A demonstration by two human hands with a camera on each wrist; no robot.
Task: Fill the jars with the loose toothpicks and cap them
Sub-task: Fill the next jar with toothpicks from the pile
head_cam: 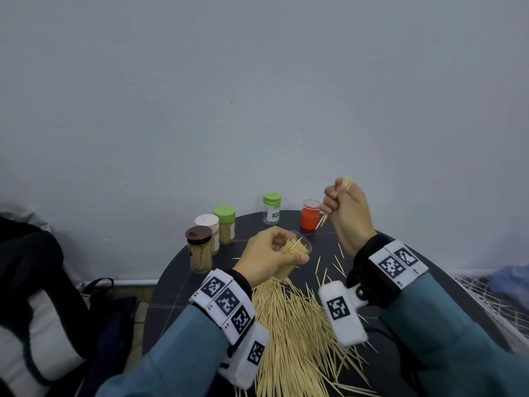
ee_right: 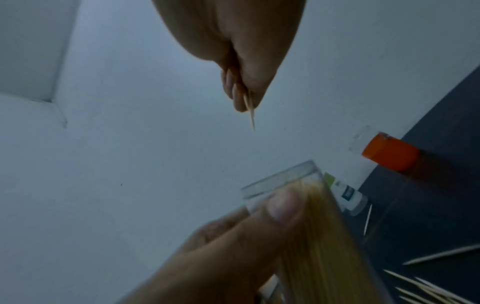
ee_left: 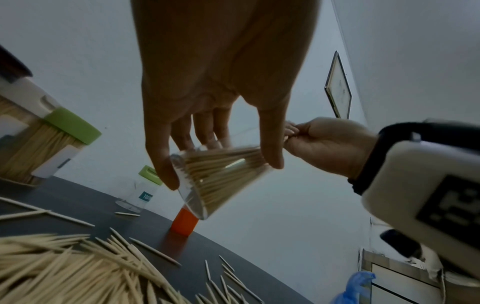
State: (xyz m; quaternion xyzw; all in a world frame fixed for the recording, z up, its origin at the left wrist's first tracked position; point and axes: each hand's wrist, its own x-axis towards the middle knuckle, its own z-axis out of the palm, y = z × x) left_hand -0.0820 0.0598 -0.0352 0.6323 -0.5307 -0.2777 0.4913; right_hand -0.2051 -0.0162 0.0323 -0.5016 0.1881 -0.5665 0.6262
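Note:
My left hand (head_cam: 274, 255) grips a clear uncapped jar (head_cam: 292, 255) partly filled with toothpicks, tilted with its mouth toward the right; the jar (ee_left: 221, 176) shows between thumb and fingers in the left wrist view, and blurred (ee_right: 311, 216) in the right wrist view. My right hand (head_cam: 342, 200) is raised above and right of it, fisted round a small bundle of toothpicks (head_cam: 347, 182); one tip (ee_right: 251, 115) pokes out below the fist. A big heap of loose toothpicks (head_cam: 297, 328) lies on the dark round table (head_cam: 177, 293).
Three capped, filled jars stand at the table's left rear: brown-lidded (head_cam: 199, 249), white-lidded (head_cam: 208, 224), green-lidded (head_cam: 225, 224). A nearly empty jar with a green cap (head_cam: 272, 209) and an orange cap (head_cam: 309, 214) under a clear piece stand at the back. A dark bag (head_cam: 43, 296) sits left of the table.

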